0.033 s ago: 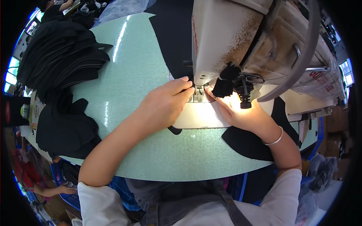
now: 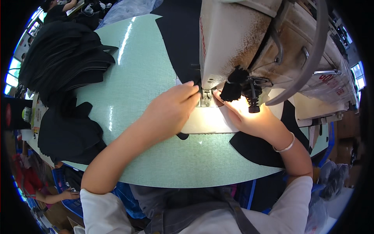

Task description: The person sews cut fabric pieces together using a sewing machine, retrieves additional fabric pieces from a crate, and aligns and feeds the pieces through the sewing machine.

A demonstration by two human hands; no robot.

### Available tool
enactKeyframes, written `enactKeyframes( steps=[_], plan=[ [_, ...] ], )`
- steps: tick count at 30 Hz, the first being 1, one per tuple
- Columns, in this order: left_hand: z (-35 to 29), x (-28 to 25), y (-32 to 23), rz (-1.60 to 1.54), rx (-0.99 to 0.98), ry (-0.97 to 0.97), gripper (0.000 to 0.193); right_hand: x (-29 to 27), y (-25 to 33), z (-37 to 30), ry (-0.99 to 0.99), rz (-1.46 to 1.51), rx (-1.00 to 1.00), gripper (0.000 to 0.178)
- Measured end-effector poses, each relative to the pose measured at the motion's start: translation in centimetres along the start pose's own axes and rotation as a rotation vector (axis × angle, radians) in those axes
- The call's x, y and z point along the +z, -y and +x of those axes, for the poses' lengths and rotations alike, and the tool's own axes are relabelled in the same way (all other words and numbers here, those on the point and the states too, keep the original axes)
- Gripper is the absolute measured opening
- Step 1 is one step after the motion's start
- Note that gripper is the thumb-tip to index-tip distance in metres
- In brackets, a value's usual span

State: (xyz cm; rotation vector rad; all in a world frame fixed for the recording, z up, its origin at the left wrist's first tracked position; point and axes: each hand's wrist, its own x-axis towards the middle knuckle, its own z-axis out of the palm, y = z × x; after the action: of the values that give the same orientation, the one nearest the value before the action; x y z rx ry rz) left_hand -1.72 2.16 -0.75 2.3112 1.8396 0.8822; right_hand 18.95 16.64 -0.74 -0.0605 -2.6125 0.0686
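My left hand (image 2: pixel 168 110) is closed, thumb and fingers pinched on the edge of a black fabric piece (image 2: pixel 177 43) just left of the presser foot (image 2: pixel 207 97). That piece stretches back along the left side of the sewing machine (image 2: pixel 233 35). Right of the foot, my right hand (image 2: pixel 255 117) has its fingers bent and closed, the tips close to the needle area. A black thread tuft (image 2: pixel 232 85) and the tension spring (image 2: pixel 253 95) partly cover them, so what they grip cannot be made out. Bright lamplight falls on this hand and the white machine bed (image 2: pixel 208 121).
Stacked black fabric pieces (image 2: pixel 64 54) rise at the far left, with more black pieces (image 2: pixel 68 134) nearer me. Another black piece (image 2: pixel 255 150) lies under my right forearm on the pale green table (image 2: pixel 167 167). A person in red (image 2: pixel 29 175) is at the left.
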Motion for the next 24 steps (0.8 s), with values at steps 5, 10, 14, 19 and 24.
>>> enactKeyframes(
  steps=[5, 10, 14, 19, 24],
  plan=[
    [-5.2, -9.0, -3.8, 0.207, -0.290, 0.240, 0.048, -8.6, 2.5, 0.8, 0.702, -0.109, 0.271, 0.039],
    [-16.0, -17.4, -2.8, 0.797, -0.733, 0.129, 0.097, -13.3, 3.5, -8.5, 0.663, -0.012, 0.708, 0.087],
    [-19.6, -18.4, -2.1, 0.701, -0.730, 0.062, 0.092, -13.1, 5.0, -12.1, 0.692, 0.077, 0.672, 0.116],
    [-20.7, -19.4, -0.8, 0.553, -0.675, 0.023, 0.089, -9.3, 6.8, -10.0, 0.709, 0.214, 0.288, 0.083],
    [-22.5, -21.1, 2.2, 0.262, -0.770, -0.099, 0.065, -8.5, 7.8, -6.8, 0.810, 0.167, 0.206, 0.094]
  ],
)
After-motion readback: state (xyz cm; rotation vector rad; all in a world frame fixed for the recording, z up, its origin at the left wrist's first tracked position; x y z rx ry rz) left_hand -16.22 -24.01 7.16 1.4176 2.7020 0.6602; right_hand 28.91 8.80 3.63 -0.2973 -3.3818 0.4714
